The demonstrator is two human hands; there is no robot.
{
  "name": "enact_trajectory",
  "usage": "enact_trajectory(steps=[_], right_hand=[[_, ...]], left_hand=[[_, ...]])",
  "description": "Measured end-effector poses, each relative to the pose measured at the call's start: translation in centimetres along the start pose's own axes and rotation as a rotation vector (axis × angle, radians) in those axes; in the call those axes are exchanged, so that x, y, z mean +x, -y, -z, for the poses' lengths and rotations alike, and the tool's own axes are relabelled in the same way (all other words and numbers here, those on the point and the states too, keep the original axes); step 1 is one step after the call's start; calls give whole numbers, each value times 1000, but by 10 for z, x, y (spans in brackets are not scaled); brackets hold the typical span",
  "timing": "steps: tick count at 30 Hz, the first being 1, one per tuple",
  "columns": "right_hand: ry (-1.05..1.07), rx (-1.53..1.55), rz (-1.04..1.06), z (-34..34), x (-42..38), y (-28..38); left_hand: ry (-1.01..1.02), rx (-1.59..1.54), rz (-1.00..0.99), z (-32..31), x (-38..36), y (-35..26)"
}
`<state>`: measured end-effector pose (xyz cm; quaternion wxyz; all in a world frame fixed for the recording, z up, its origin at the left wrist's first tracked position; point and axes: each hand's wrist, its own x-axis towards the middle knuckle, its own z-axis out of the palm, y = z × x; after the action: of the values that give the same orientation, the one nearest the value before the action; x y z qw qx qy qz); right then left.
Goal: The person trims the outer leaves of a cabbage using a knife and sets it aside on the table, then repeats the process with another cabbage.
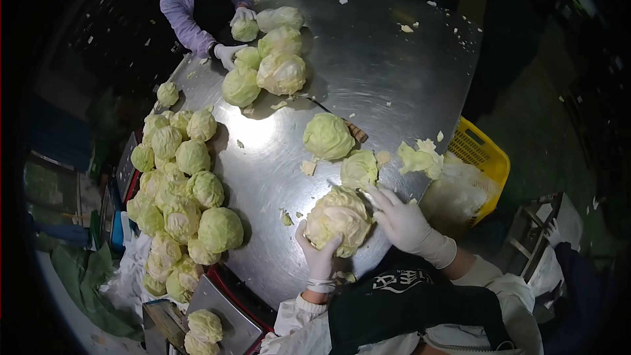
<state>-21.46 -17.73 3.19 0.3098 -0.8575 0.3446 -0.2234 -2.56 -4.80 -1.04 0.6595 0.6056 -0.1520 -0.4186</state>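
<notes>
A pale cabbage (pixel 339 219) rests on the metal table in front of me. My left hand (pixel 318 253), in a white glove, grips its lower left side with thumb and fingers. At its upper right, my right hand (pixel 399 221), also gloved, has its fingers bent beside the cabbage; whether they hold anything is hard to tell. Just above lies a loose green leaf piece (pixel 359 169), and beyond it a round green cabbage (pixel 328 137). Next to that cabbage is a knife with a brown handle (pixel 356 133). Torn leaves (pixel 420 158) lie near the right edge.
Many cabbages (pixel 181 200) are piled along the table's left side. Across the metal table (pixel 381 72), a co-worker (pixel 204 3) handles cabbages near several others. A yellow basket (pixel 494 161) with a clear bag stands at the right edge. A scale (pixel 223 315) is at lower left.
</notes>
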Motion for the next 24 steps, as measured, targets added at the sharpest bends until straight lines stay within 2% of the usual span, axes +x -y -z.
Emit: enact_trajectory(steps=[1,4,8,10,13,15,18,22,24], right_hand=[[3,-1,4,-3,-6,6],[320,-105,13,-1,-9,33],[254,-75,59,-14,-6,23],[-5,174,-25,-33,-7,-2],[-47,205,33,-21,-1,-14],[14,211,69,-9,-3,6],[305,-8,-7,-4,-6,29],[262,-106,58,-19,-4,20],[139,141,-123,-29,-3,10]], left_hand=[[-11,-36,25,1,2,1],[4,-45,42,-1,-1,-6],[9,-48,37,-2,-1,-7],[25,-56,60,-2,0,-9],[22,-61,49,1,2,-2],[-3,-95,70,-2,2,-7],[-3,-127,85,-2,1,-6],[19,-95,53,0,3,-1],[30,-75,53,-5,2,-9]])
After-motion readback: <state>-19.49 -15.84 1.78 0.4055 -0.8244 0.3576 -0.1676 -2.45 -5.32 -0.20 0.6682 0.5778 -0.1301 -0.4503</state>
